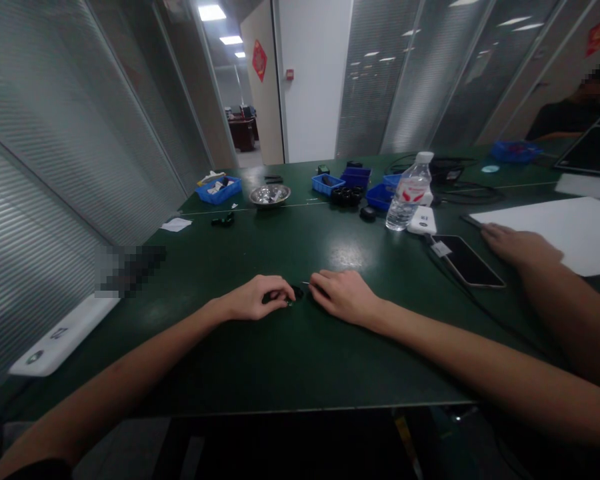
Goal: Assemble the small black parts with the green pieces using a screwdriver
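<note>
Above the green table (260, 373), my left hand (257, 298) has thumb and fingers pinched on a small black part (299, 292). Its exact kind is too small and dark to make out. Facing it from the right, my right hand (344, 293) is closed with the fingers bent downward. From its fingertips a thin, light metal tip (305, 283) points left toward the black part; the rest of that object is hidden under the hand. A narrow gap separates the two hands.
Farther back are a steel bowl (270, 195), a blue tray (220, 191), several blue bins and black parts. A water bottle (410, 193), a phone (467, 260) and a cable stand to the right. Another person's hand (523, 245) rests by a white sheet (575, 230).
</note>
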Tool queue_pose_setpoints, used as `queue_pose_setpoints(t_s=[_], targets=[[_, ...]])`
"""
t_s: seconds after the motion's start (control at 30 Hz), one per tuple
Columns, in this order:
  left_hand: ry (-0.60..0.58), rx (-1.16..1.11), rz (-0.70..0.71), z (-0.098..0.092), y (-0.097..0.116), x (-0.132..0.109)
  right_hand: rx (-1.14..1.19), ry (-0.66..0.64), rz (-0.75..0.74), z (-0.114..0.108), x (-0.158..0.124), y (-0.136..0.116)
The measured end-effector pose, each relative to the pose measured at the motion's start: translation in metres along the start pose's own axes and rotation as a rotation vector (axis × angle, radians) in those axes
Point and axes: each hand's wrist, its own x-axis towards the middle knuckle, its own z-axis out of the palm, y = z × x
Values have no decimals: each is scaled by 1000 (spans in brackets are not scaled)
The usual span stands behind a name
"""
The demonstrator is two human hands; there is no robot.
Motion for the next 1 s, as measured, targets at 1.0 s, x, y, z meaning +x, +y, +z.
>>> queue_pose_setpoints(t_s=[1.0], targets=[[466, 220, -293, -26, -32, -4, 29, -34, 5, -5, 2, -4]])
